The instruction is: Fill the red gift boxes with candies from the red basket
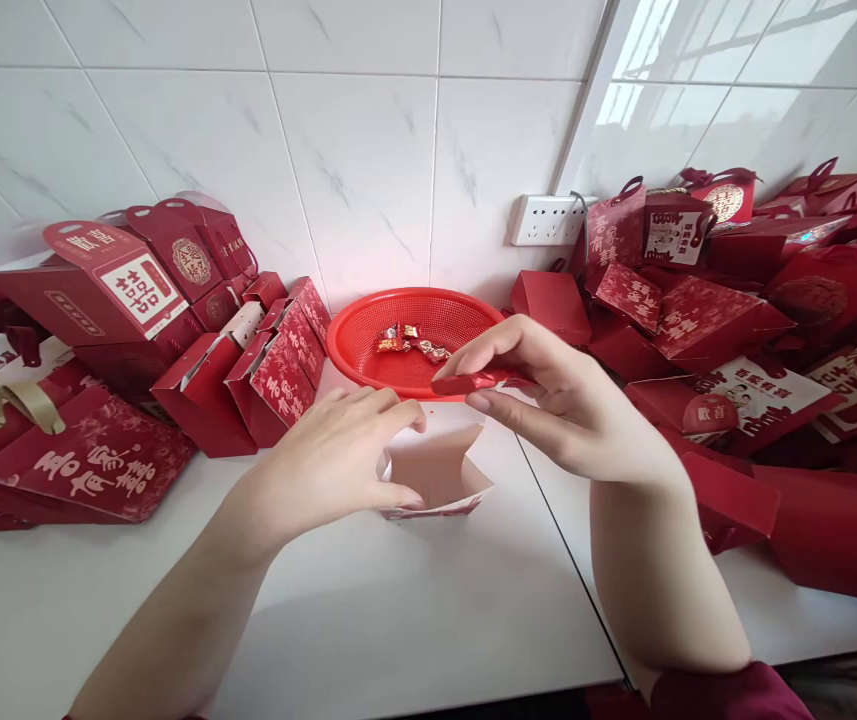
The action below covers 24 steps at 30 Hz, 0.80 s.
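Note:
A small paper gift box (439,470) stands on the white table with its top open and its pale inside showing. My left hand (330,455) grips the box's left side, its fingers curved over the far edge and the thumb at the near edge. Above the box's back right, my right hand (567,410) pinches a red wrapped candy (465,383) between thumb and fingers. Just behind the box is a red plastic basket (349,350) with several wrapped candies (405,341) at its bottom.
Red gift boxes (124,275) are stacked on the left, with more upright ones (285,365) beside the basket. A large heap of red boxes (705,320) fills the right side. A white power strip (548,220) is fixed to the tiled wall. A dark seam crosses the table (428,620).

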### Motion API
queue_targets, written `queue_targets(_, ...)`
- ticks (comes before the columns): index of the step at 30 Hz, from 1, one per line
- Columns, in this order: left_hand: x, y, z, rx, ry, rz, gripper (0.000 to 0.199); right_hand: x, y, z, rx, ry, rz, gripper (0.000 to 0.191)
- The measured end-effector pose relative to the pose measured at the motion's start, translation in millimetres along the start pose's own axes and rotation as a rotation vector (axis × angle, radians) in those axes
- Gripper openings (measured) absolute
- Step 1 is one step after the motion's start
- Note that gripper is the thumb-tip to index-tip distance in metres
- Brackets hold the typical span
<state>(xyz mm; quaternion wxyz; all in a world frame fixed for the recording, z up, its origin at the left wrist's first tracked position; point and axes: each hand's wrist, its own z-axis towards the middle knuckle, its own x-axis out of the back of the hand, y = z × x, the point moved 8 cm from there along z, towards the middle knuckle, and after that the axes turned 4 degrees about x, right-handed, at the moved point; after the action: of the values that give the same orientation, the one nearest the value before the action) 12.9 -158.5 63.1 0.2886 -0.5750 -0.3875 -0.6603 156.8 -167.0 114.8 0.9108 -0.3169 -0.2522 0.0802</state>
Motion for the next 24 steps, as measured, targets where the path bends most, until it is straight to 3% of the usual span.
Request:
queue_targets(4,-1.0,-5,-1,0.058,-0.006,-0.007,0.045,9,-8,-1,0.055,0.195,0.132,0.016)
queue_targets(6,-0.3,-7,0,0.071,-0.007,-0.011,0.043,8,-6,-1,0.048,0.193,0.133,0.017)
queue_targets(8,0.3,-5,1,0.054,-0.014,-0.014,0.04,-7,1,2,-0.01,0.019,0.086,0.019)
queue_targets(11,1.5,-2,2,0.028,-0.025,-0.039,0.034,-37,19,-3,-0.131,-0.364,-0.06,0.02)
queue_targets(13,2.7,-1,1,0.033,-0.028,-0.057,0.034,-41,28,-5,-0.181,-0.439,-0.165,0.017)
queue_targets(19,3.3,-3,-3,0.094,-0.067,-0.092,0.035,3,37,2,-0.191,-0.148,-0.245,0.014)
queue_targets(22,0.5,-8,-3,0.123,-0.094,-0.152,0.031,25,65,13,-0.249,-0.029,-0.241,0.02)
queue_targets(24,-1.6,-12,-1,0.13,-0.101,-0.198,0.03,27,92,28,-0.279,-0.082,-0.294,0.019)
